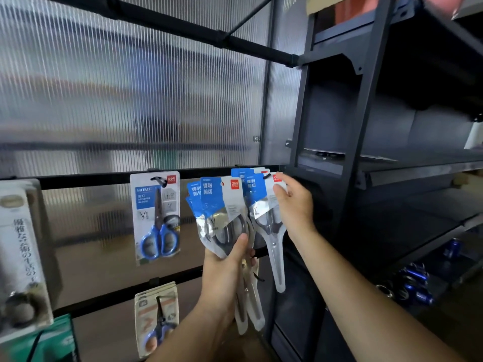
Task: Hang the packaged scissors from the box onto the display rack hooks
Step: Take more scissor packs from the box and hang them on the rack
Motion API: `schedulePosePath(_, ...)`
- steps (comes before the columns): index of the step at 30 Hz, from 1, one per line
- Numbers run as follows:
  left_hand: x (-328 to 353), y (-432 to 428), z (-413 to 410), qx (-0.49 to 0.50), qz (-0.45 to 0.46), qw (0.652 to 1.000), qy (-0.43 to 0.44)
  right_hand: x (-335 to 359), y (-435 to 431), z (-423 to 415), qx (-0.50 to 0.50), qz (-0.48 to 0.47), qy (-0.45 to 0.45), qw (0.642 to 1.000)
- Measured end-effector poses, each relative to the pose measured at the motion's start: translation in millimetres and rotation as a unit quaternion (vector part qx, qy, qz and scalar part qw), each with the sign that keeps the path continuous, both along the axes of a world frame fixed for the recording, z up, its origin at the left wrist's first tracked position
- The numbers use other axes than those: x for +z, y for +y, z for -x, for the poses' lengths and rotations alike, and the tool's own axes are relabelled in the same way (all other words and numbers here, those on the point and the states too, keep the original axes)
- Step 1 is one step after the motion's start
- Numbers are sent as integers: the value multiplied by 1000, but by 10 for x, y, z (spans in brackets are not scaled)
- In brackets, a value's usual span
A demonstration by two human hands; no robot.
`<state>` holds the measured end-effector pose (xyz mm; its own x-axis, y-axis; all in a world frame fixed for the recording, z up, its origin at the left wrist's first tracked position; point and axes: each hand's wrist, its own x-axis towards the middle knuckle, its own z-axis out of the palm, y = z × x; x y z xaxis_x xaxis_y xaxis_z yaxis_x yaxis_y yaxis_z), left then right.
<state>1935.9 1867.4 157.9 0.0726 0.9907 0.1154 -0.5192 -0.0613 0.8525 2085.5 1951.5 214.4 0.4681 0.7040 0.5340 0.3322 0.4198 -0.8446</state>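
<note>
**A:** What's the left hand (225, 270) got?

**B:** A fanned bundle of packaged scissors (217, 207). The fingers are curled round the lower halves of the packs and the thumb is pressed flat across the front one. The blue card tops stand up and the clear blade sleeves poke out below the fist.

**A:** And the right hand (294, 205)?

**B:** It's pinching the top corner of a single scissors pack (264, 218), thumb in front by the red label, the other fingers behind the card. That pack is up at the black hook (266, 176) on the top rail (91, 181). The hook tip shows at the card's hole, but I can't tell whether it's properly through. More blue card tops sit just behind it on the same hook.

**A:** So the two lots are side by side?

**B:** Yes, the bundle is just left of the single pack, and their edges overlap.

**A:** What else is hanging?

**B:** A blue-handled scissors card (156, 218) is on the next hook to the left. A smaller scissors card (156, 317) hangs from the rail beneath it. At the far left there's a white pack with printed characters (22, 246) and a green packet (53, 343) under it.

**A:** And the room?

**B:** There's a ribbed translucent panel (130, 100) behind the rails. To the right is dark metal shelving (392, 168), with some small blue items (415, 283) on a low shelf, too blurred to name.
</note>
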Motion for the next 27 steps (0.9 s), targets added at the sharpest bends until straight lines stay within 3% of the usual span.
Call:
schedulePosePath(11,-106,149,52,-22,14,999,18,-69,355,65,-24,50,-72,996)
schedulePosePath(16,-135,220,47,-24,1,999,45,-167,115,52,-101,-2,-88,991)
schedulePosePath(22,-117,247,-71,-35,-27,997,57,-257,-207,248,94,26,-23,995)
schedulePosePath(27,-97,184,-149,-35,-55,997,46,-159,-220,277,68,11,13,998)
